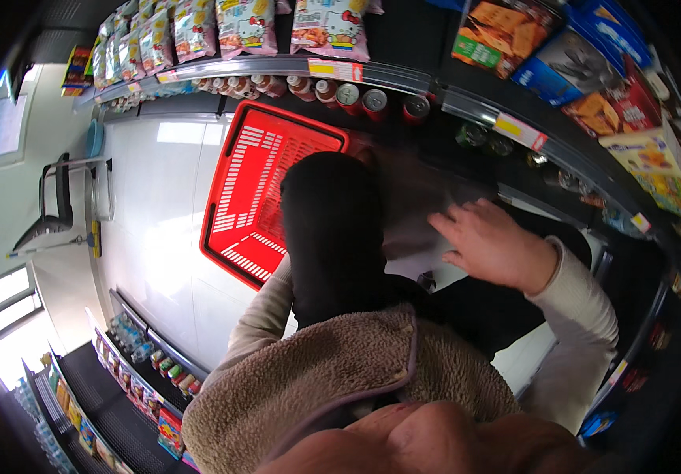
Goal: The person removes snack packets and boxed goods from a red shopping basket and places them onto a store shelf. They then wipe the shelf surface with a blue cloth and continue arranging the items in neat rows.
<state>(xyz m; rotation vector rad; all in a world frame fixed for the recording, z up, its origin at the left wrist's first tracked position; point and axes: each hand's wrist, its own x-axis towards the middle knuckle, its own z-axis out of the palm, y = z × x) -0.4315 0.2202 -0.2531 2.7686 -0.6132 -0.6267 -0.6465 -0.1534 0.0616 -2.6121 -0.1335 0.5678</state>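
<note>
My right hand (491, 243) is raised over my bent leg, fingers apart and holding nothing. In front of it is the lower shelf with drink cans (374, 102) standing on it. A red plastic shopping basket (237, 172) rests on the pale tiled floor, partly covered by my black-clad knee. My left forearm reaches down beside that knee to the basket's near edge; the left hand itself is hidden behind the leg and basket.
Snack bags (245, 26) line the upper shelf, with small bottles (266, 85) below. Boxed biscuits (503, 32) lie to the right. Another shelf unit (139, 379) is at lower left. A chair (59, 195) and a blue basin (94, 137) stand by the far wall.
</note>
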